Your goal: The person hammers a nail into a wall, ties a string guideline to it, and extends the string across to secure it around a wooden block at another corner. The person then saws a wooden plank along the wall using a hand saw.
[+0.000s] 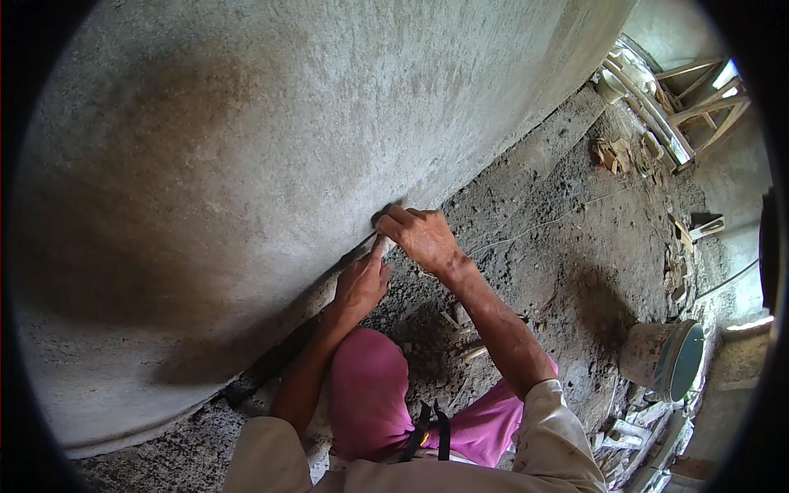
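Observation:
My right hand (423,238) is at the foot of the grey plastered wall (271,164). Its fingers are curled around something small and dark (380,215) against the plaster, mostly hidden by the hand; I cannot make out what it is. Just below and to the left, my left hand (360,286) rests near the wall's lower edge. Its index finger stretches up to the right hand's fingertips, and its thumb stands apart. A narrow dark line runs along the wall bottom beside both hands.
Rough, crumbly floor (542,255) spreads to the right, crossed by a thin string. A stained bucket (657,357) lies tilted at the right. Wood scraps and a wooden frame (711,107) stand at the far end. My pink-clad knee (367,394) is close below my left hand.

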The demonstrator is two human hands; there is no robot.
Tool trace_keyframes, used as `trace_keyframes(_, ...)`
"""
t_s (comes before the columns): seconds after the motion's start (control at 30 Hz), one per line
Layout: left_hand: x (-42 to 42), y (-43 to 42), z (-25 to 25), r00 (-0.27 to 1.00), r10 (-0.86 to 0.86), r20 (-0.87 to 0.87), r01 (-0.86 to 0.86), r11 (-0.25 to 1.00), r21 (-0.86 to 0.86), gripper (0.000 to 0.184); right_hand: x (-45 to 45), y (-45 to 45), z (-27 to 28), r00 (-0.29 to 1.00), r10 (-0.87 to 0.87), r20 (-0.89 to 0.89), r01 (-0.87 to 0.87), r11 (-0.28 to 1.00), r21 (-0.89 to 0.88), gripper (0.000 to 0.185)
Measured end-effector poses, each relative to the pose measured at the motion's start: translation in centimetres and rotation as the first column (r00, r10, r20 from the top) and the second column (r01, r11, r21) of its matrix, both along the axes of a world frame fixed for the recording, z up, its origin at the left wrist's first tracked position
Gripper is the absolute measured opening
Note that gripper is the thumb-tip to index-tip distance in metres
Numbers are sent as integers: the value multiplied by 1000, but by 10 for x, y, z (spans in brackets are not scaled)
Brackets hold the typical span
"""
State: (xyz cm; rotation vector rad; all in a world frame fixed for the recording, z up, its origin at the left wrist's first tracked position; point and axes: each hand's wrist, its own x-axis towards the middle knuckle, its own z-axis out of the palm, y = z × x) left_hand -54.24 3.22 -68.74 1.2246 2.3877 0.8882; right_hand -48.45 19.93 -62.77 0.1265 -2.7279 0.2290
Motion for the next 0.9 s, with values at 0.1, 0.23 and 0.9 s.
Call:
trace_keyframes(0.1,1,0,6,998,27,-50,-33,994,-106,65,2,4,-4,998,-22,-51,21,1000,-14,15)
trace_keyframes(0.23,1,0,3,961,15,-275,-46,993,-109,69,3,13,-19,978,-194,-73,186,976,-111,8)
trace_keyframes(0.9,-3,-7,18,978,24,-209,-48,993,-109,48,-3,49,-66,788,-568,238,615,712,-338,19)
